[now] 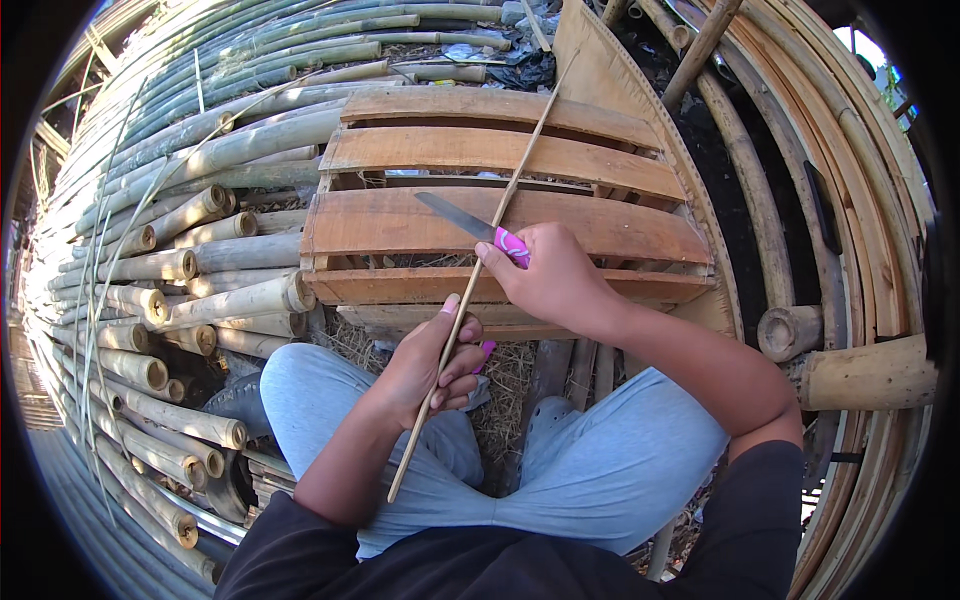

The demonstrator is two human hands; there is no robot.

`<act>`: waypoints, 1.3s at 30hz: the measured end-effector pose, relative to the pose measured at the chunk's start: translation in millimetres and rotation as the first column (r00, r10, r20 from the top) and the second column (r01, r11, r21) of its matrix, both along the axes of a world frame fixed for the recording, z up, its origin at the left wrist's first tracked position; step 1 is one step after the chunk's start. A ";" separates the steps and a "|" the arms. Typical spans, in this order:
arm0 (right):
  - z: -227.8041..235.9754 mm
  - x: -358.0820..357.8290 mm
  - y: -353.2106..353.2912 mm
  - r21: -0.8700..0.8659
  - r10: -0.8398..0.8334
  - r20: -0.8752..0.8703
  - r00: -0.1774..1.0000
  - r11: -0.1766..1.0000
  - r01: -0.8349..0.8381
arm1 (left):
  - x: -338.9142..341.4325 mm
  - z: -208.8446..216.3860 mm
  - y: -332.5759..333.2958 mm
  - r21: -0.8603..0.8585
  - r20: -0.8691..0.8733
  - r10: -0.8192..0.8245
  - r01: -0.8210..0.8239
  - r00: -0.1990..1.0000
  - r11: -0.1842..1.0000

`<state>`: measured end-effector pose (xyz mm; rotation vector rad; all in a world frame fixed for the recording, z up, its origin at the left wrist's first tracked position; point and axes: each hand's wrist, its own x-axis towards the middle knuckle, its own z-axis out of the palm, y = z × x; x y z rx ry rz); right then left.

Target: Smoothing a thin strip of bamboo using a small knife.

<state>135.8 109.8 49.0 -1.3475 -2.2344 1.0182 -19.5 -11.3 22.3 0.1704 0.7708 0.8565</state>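
Observation:
A long thin bamboo strip point(515, 180) runs slanting from above my lap up over a wooden slatted crate point(400, 222). My left hand point(435, 365) is closed around the strip's lower part, thumb along it, with the near end sticking out below. In my right hand point(555, 272) is a knife point(455, 213) with a pink patterned handle, its grey blade pointing up and left. The blade's base lies close to the strip, and my right thumb presses near it; whether the edge touches cannot be made out.
Stacked bamboo poles point(240, 255) fill the left side, several cut ends facing me. A tan board with a ridged edge point(610, 70) stands behind the crate's right side. Long timber strips point(850, 200) and a thick bamboo pole point(870, 375) lie at the right.

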 end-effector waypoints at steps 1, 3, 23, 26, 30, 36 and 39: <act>-2.7 -0.5 0.5 -0.051 0.004 -0.016 1.000 0.999 -0.005 | 0.9 -0.5 -0.2 0.008 -0.009 -0.002 0.002 1.000 1.000; -3.5 -2.3 0.2 -0.099 0.005 -0.038 0.999 0.995 -0.009 | 1.9 -1.4 0.0 0.017 -0.024 -0.006 0.006 1.000 1.000; -11.6 -2.8 33.5 0.052 -0.238 -0.001 0.971 0.970 0.238 | 11.3 2.6 -8.4 0.131 -0.109 0.022 -0.007 0.994 0.991; -6.8 -2.1 41.7 0.033 -0.266 -0.004 0.964 0.963 0.266 | 12.5 10.6 -10.6 0.139 -0.186 0.043 -0.017 0.982 0.990; -14.9 5.8 62.7 0.048 -0.357 0.001 0.934 0.933 0.356 | 8.9 10.2 -11.8 0.216 -0.214 0.019 0.029 0.977 0.976; -22.4 7.9 70.3 -0.008 -0.383 -0.007 0.924 0.924 0.383 | 11.0 10.3 -13.3 0.213 -0.288 0.039 0.025 0.957 0.977; -9.6 13.4 63.8 0.084 -0.336 0.021 0.942 0.939 0.333 | 9.6 0.3 -8.5 0.129 -0.133 -0.002 0.019 0.991 0.991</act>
